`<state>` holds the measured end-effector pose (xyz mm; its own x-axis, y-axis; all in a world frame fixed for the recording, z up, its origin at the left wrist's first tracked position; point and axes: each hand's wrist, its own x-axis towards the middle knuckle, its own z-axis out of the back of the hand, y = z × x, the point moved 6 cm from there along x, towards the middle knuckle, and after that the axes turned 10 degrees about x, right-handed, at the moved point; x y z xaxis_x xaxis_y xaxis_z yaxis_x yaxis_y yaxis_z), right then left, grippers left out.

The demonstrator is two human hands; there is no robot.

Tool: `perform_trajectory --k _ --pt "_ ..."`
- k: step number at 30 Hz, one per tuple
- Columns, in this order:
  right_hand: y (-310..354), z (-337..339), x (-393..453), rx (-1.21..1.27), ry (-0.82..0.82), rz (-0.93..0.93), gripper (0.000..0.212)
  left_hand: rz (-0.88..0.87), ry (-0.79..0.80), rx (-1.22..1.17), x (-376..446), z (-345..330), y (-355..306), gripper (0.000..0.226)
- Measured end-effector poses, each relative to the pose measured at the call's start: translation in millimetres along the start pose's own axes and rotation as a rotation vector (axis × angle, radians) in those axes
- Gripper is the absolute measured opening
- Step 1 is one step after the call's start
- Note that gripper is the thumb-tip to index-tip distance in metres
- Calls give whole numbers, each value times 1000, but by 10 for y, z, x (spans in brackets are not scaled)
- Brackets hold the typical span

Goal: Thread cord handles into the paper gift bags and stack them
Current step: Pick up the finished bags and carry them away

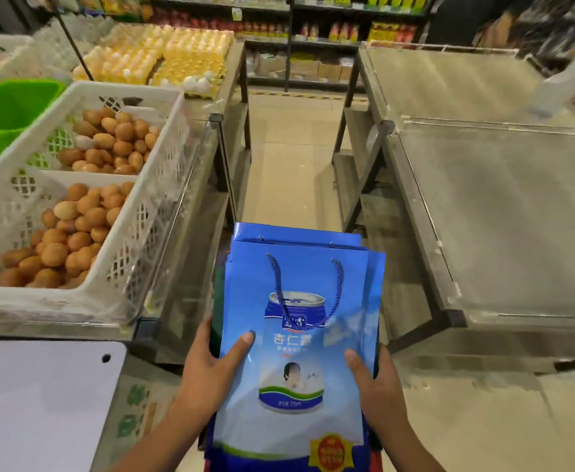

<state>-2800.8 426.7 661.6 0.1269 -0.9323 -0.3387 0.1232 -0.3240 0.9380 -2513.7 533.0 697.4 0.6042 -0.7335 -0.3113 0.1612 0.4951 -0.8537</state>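
So both hands are on a stack of blue paper bags (299, 335) at the bottom middle of the frame, held flat out in front over the floor aisle (289, 158). The left hand (207, 373) grips the stack's left edge, thumb laid across the top bag's front and fingers curled underneath out of sight. The right hand (374, 383) does the same on the right edge, thumb on top, fingers wrapped under. The top bag has a blue cord handle (308, 291) already through its two holes, the loop lying flat on the printed can picture. The bags underneath poke out a bit past the top edge, and I can't tell whether those have cords.

To the left of the frame there's a white crate (149, 212) full of brown eggs (74, 226), with a green basket (10, 110) behind it and egg trays (163, 56) in the upper left. On the right are bare metal tables (504, 206).
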Motion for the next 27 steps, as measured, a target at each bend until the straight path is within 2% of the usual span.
perform_trajectory --k 5,8,11,17,21,24,25,27 --pt "189 -143 814 -7 -13 -60 32 9 22 -39 814 -203 -197 53" --pt "431 -339 1391 18 -12 -64 37 12 54 -77 1481 -306 -405 48" --pt "738 -504 1955 23 -38 -80 45 30 94 -67 2210 -387 -654 57" --pt "1252 -859 2833 24 -135 -71 38 -8 161 -15 3453 -435 -1246 62" --pt "1563 -971 3432 0 -202 -99 55 7 186 -8 4068 -535 -1698 51" --pt "1766 -991 4070 -67 -246 -90 87 1 186 -27 4594 -706 -2042 47" --pt "1800 -1004 4324 -66 -230 -92 89 2 175 -35 4793 -775 -2111 48" --pt "1942 -1087 4803 -43 -194 -127 72 27 152 -54 5186 -906 -2220 45"
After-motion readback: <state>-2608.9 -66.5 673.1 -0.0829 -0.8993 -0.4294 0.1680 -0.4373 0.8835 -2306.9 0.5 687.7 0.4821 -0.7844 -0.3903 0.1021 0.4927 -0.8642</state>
